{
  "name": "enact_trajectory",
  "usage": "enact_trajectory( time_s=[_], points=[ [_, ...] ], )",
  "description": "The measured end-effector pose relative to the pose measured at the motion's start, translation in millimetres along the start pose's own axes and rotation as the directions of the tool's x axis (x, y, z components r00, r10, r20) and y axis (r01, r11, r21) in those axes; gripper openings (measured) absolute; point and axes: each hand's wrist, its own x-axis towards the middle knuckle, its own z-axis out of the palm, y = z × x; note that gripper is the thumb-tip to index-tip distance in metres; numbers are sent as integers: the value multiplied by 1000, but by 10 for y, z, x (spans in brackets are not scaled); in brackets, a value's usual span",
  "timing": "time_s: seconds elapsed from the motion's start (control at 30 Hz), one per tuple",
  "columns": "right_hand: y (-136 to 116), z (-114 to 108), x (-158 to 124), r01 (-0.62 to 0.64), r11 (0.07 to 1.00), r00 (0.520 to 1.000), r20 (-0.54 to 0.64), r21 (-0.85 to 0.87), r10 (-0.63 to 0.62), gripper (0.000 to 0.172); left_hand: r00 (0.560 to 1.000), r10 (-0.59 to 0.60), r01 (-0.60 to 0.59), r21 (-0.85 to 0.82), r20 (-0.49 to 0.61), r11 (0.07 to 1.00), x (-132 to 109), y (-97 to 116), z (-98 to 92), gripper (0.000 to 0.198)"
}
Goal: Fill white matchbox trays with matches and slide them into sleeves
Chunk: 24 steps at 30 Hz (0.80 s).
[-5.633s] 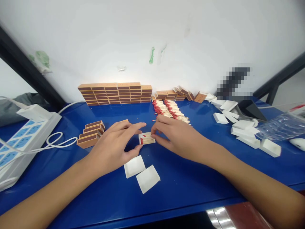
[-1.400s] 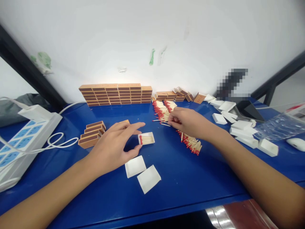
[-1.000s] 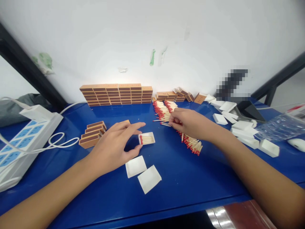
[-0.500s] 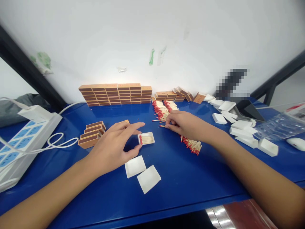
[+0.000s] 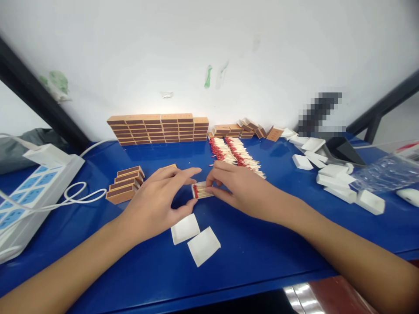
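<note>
A small white matchbox tray (image 5: 193, 192) lies on the blue table with a row of red-headed matches (image 5: 200, 190) in it. My left hand (image 5: 157, 198) brackets the tray's left end, thumb at the near corner and another finger at the far one, its index finger stretched out above. My right hand (image 5: 238, 185) is pinched over the tray's right end, at the match stems; its fingertips hide most of the match between them. Two white trays (image 5: 185, 229) lie just in front. Behind my right hand spreads a pile of loose matches (image 5: 229, 150).
Stacked brown matchboxes (image 5: 157, 128) stand along the wall, with more matchbox sleeves (image 5: 126, 185) beside my left hand. White trays (image 5: 337, 181) are heaped at the right, near a clear plastic bag (image 5: 379, 174). A power strip (image 5: 42, 192) with white cables lies at the left.
My right hand has moved left and nearer, carrying a match from beside the pile to the tray. My left hand has stayed at the tray's left end.
</note>
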Motion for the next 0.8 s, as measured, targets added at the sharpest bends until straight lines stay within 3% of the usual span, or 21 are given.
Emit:
enact_trajectory(
  time_s=[0.2, 0.43, 0.67, 0.8],
  points=[
    [-3, 68, -2, 28, 999, 999, 22, -42, -27, 12, 1000, 0, 0, -1, 5, 1000, -8, 5, 0, 56],
    [24, -65, -14, -13, 1000, 1000, -17, 16, 13, 9, 1000, 8, -8, 13, 5, 1000, -14, -6, 6, 56],
    [443, -168, 15, -32, 995, 975, -223, -96, 10, 12, 1000, 11, -11, 6, 22, 1000, -18, -5, -22, 55],
    [637, -152, 44, -91, 987, 982, -179, -129, 67, 13, 1000, 4, -4, 11, 30, 1000, -12, -16, -24, 54]
  ],
)
